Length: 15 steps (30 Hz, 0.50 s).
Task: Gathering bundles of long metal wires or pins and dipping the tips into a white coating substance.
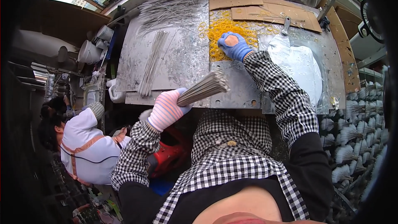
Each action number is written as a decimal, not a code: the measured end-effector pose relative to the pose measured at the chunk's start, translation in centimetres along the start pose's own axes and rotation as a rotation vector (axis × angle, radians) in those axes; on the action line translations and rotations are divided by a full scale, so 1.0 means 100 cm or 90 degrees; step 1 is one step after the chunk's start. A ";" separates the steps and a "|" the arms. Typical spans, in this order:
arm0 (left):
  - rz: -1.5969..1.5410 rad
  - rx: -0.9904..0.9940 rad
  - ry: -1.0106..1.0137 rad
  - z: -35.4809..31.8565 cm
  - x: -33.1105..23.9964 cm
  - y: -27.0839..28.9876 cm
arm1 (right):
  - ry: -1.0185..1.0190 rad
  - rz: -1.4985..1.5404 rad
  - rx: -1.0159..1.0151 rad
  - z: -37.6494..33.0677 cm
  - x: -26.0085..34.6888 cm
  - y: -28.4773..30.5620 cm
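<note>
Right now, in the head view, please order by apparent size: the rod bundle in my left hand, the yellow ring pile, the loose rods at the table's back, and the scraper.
1. Loose rods and yellow ring pile: too alike to rank.
2. Rod bundle in your left hand, though held nearer.
3. Scraper.

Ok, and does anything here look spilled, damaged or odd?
Two things, perhaps. The blue glove has an opening with bare skin showing; whether torn or cut, I can't tell. Also, some yellow bands spill from their pile onto the grey board, looking strayed beside the rest.
</note>
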<state>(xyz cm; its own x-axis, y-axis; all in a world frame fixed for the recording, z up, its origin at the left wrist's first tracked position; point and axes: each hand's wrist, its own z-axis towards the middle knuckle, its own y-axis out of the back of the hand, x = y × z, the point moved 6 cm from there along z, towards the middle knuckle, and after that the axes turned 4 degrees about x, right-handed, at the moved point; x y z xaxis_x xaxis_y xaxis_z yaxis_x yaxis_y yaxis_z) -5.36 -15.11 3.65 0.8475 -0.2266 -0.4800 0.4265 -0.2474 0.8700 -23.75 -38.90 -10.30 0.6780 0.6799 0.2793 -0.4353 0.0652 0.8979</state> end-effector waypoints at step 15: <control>-0.526 -0.227 0.100 -0.047 0.069 0.007 | -0.139 1.197 0.177 -0.061 0.213 0.041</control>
<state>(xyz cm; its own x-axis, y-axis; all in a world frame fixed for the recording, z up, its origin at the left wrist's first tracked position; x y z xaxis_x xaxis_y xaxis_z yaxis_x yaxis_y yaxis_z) 2.30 -12.45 1.45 0.2513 0.0310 -0.9674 0.9669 0.0373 0.2524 -14.67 -19.71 -2.76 -0.4252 -0.3677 0.8270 -0.5117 -0.6560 -0.5548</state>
